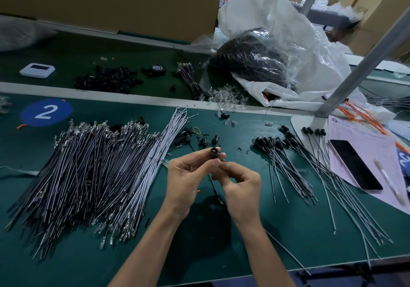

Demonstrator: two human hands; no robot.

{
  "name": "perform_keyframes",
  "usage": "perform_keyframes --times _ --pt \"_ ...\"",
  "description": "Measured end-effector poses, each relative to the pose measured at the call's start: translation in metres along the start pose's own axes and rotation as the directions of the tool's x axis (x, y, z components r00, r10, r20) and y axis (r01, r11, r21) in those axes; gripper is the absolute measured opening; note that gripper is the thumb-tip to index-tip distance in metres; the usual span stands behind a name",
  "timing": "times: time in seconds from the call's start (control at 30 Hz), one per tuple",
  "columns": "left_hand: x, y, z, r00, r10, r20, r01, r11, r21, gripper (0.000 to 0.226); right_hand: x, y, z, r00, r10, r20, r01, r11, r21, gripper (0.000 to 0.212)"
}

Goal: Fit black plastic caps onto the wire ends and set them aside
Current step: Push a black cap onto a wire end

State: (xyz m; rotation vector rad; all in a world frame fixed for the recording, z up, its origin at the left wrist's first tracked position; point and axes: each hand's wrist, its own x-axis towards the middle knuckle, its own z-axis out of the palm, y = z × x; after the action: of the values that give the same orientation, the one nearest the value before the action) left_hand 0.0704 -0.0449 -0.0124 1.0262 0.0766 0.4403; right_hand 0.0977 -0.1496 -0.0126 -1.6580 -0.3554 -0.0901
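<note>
**Head view of a capping bench.** The left hand (186, 175) pinches a black cap (214, 152) between forefinger and thumb. The cap's open mouth is turned up toward the camera, presumably so that the seating of the wire end inside can be checked. The right hand (240, 183) sits just beside and below it, its fingers curled in on the wire (214, 189), though the contact itself is partly hidden by the fingertips. The wire hangs down between the two wrists toward the green table (221, 246).

Judged from this pose, the step in hand is pushing the wire home into the cap, and the piece is not yet set aside.

Stock is laid out by stage:
- **Left:** a large fan of uncapped wires (88, 171), metal ends pointing away from the person, near the left hand.
- **Just beyond the hands:** a few loose caps (188, 135), close enough for a quick pick.
- **Right:** finished capped wires (286, 153), cap ends grouped together and well apart from the uncapped stock, probably so the two do not mix.

Farther off lie a heap of caps (106, 79), clear bulbs (224, 98) and a plastic bag (277, 49), probably reserve supply. A phone (355, 164) rests on paper at the right edge
</note>
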Motion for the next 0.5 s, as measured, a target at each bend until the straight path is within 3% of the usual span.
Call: perform_keyframes --times 0.1,0.4,0.5 --pt "0.0001 -0.0005 -0.0001 1.000 -0.007 0.001 0.007 1.000 -0.001 0.022 0.0002 -0.0019 -0.0006 1.000 0.011 -0.013 -0.010 0.998 0.063 0.018" --pt "0.0001 -0.0020 -0.0008 1.000 0.009 0.017 -0.009 1.000 0.017 0.022 0.0031 0.0029 -0.0019 1.000 0.022 0.015 -0.023 0.996 0.083 0.029" --pt "0.0001 -0.0019 -0.0012 1.000 0.018 0.016 -0.018 0.999 0.026 0.022 0.0022 0.0029 -0.0011 0.999 0.027 0.032 -0.031 0.992 0.122 0.017"
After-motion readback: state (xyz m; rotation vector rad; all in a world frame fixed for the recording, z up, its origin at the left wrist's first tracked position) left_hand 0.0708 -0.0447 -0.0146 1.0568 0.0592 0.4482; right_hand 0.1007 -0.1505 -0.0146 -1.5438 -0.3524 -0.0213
